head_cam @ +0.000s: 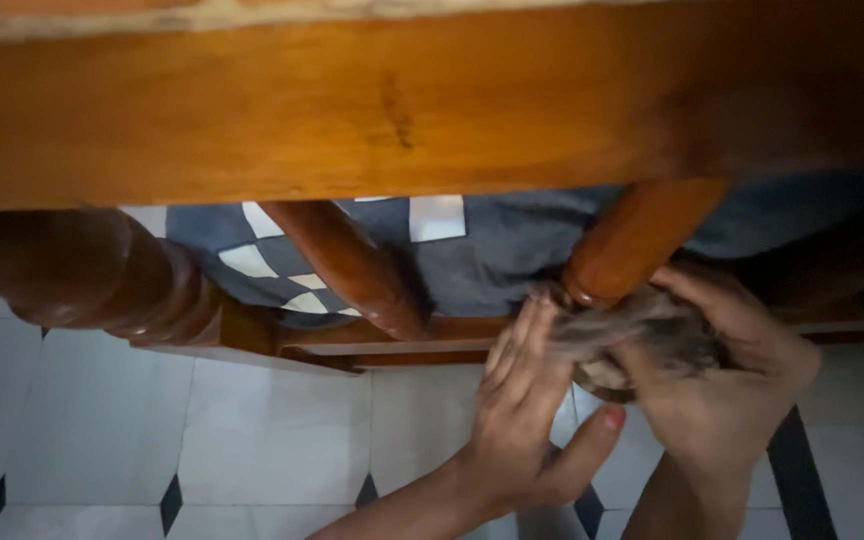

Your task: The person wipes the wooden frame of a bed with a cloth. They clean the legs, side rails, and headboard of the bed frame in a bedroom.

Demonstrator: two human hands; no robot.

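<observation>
Dark, frayed cloth: soft, crumpled, wrapped around the lower end of a smooth rounded wooden spindle. It was clasped by the right hand, fingers curled shut around it. The left hand was laid flat against the cloth, fingers straight and together, thumb spread out. Glossy wooden rail: broad, orange-brown, set above. Turned post: dark, ringed, lathe-shaped, at left. Grey fabric with white squares was seen behind the spindles. White floor tiles with small dark diamonds lay below.
</observation>
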